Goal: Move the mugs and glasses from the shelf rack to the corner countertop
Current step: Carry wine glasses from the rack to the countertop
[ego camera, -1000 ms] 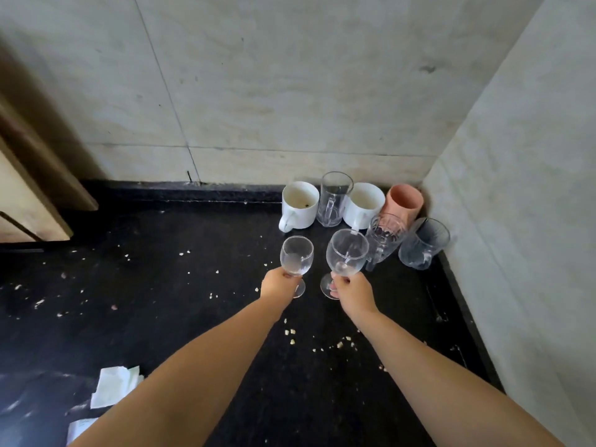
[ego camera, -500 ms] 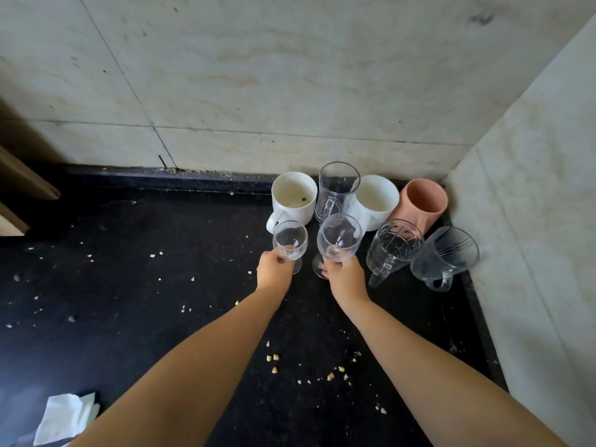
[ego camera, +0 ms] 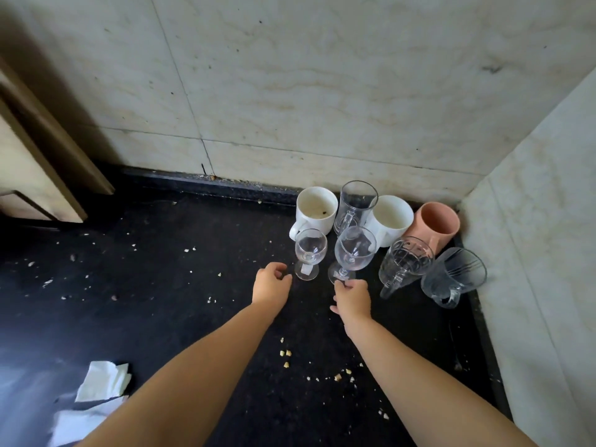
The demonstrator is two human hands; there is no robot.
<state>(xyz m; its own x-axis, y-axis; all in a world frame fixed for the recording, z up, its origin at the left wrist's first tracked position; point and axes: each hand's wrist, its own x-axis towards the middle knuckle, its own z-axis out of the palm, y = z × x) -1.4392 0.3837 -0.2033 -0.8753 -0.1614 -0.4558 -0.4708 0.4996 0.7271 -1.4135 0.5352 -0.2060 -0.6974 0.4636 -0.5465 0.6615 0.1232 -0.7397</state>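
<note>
Small glass [ego camera: 310,253]: upright, stem vertical, on the surface [ego camera: 161,301].
Large glass [ego camera: 353,253]: upright.
Left hand [ego camera: 270,287]: fingers loosely curled, empty.
Right hand [ego camera: 352,298]: fingers at the foot; grip unclear.

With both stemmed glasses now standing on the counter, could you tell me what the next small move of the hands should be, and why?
Probably draw both hands straight back. The small stemmed glass and large stemmed glass stand upright on the black countertop; the left hand is clear, while the right hand sits at the larger glass's foot, so a sideways move could tip it.
</note>
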